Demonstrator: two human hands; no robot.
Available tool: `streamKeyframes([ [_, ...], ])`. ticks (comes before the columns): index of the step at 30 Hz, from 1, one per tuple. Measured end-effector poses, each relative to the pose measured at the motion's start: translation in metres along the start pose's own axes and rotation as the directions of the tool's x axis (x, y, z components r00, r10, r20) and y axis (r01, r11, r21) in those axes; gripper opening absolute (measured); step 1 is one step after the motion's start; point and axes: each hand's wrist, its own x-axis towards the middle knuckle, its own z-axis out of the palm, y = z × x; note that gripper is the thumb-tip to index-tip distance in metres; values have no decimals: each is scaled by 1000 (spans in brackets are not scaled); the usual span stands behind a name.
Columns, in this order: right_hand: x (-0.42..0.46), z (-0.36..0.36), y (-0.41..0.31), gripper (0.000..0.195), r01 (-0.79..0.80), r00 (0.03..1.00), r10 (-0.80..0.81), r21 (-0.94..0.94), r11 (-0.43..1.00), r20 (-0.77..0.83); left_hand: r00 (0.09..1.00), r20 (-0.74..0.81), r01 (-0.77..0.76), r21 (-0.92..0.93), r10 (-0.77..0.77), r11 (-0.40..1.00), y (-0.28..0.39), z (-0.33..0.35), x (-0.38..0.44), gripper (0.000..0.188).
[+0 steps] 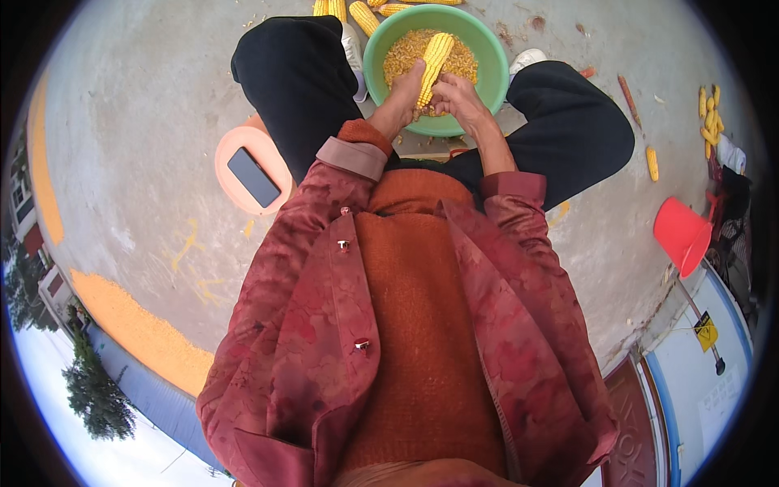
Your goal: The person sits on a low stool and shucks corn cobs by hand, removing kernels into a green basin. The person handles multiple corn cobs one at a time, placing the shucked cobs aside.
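Note:
My left hand (401, 94) grips an ear of corn (436, 61) from its left side, the thumb lying along the kernels. The ear is held at a slant over a green plastic basin (498, 67), which stands between my feet. At the ear's lower right, my right hand (456, 100) has its fingers bent against the lower end; whether they grip it cannot be told. Loose corn kernels (405, 49) cover the basin's bottom. Part of the ear's lower end is hidden by my fingers.
Several ears of corn (364, 18) lie beyond the basin. A smartphone (254, 176) rests on a pink stool (228, 195) at left. At right are a single ear (652, 163), a red bucket (681, 237) and a pile of ears (711, 119). Spread grain (134, 322) lies at lower left.

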Motion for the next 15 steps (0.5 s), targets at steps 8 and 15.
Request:
streamKeyframes([
  [8, 6, -4, 10, 25, 58, 998, -59, -58, 997, -3, 999, 42, 28, -52, -26, 998, -5, -3, 5, 46],
  [15, -2, 2, -2, 29, 5, 1000, -6, 5, 1000, 29, 1000, 5, 4, -69, -4, 998, -5, -2, 6, 48],
])
